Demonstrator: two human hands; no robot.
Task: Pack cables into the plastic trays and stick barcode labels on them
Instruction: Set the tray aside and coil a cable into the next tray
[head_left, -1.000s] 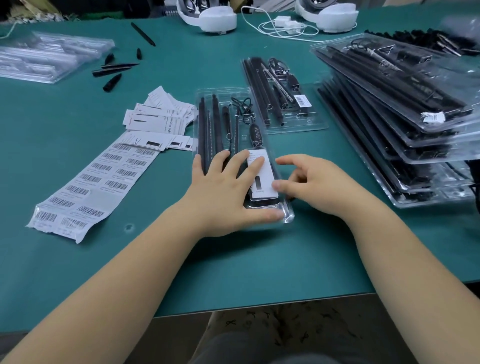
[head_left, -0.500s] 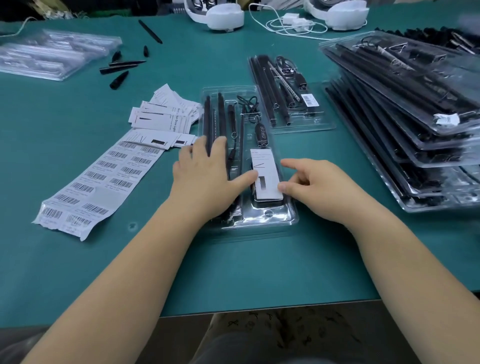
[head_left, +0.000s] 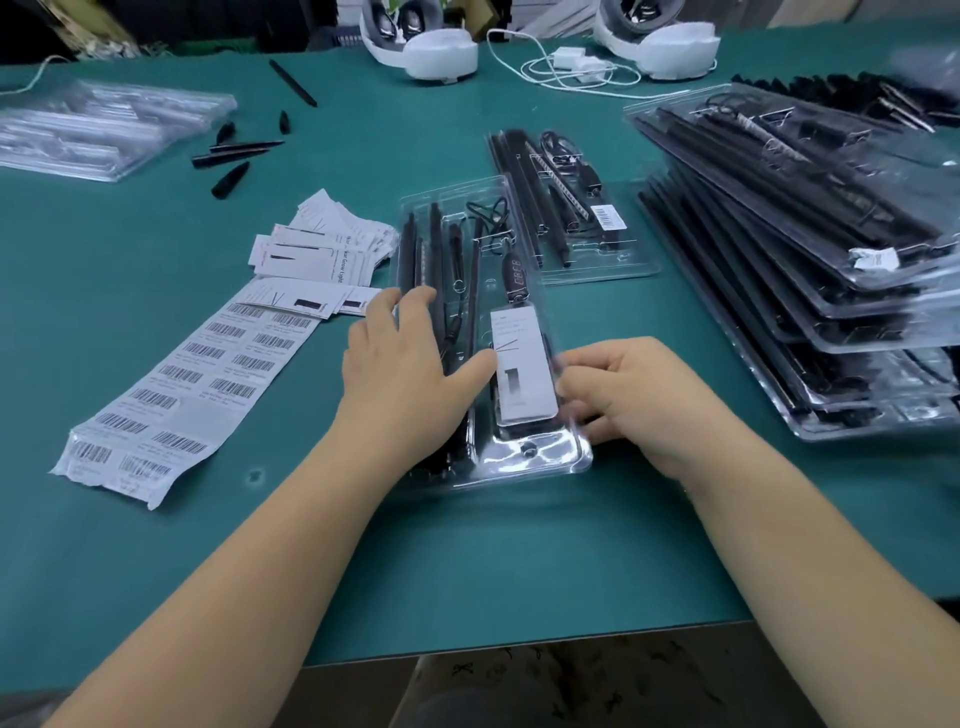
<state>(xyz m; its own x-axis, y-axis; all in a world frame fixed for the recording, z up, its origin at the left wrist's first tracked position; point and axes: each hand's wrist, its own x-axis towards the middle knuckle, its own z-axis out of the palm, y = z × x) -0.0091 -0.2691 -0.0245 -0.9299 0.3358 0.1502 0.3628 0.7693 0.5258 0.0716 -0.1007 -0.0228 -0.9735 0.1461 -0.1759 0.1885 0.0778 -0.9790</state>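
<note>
A clear plastic tray (head_left: 535, 462) lies in front of me on the green table, packed with black rods and a coiled cable (head_left: 488, 213). A white printed card (head_left: 522, 364) sits in its right-hand channel. My left hand (head_left: 405, 374) rests flat on the tray's left half, fingers straight over the black rods, thumb touching the card's left edge. My right hand (head_left: 634, 395) has curled fingers at the tray's right rim beside the card. A sheet of barcode labels (head_left: 187, 384) lies to the left.
A second packed tray (head_left: 634, 265) with a barcode label lies behind. A stack of packed trays (head_left: 831, 291) fills the right side. White leaflets (head_left: 322, 249), loose black tips (head_left: 234, 156) and empty trays (head_left: 104, 130) lie at left. Headsets and a white cable sit at the back.
My left hand slid from the tray's near end up along its left half. My right hand's fingers curled in at the tray's right rim. The tray sits slightly farther from the table edge.
</note>
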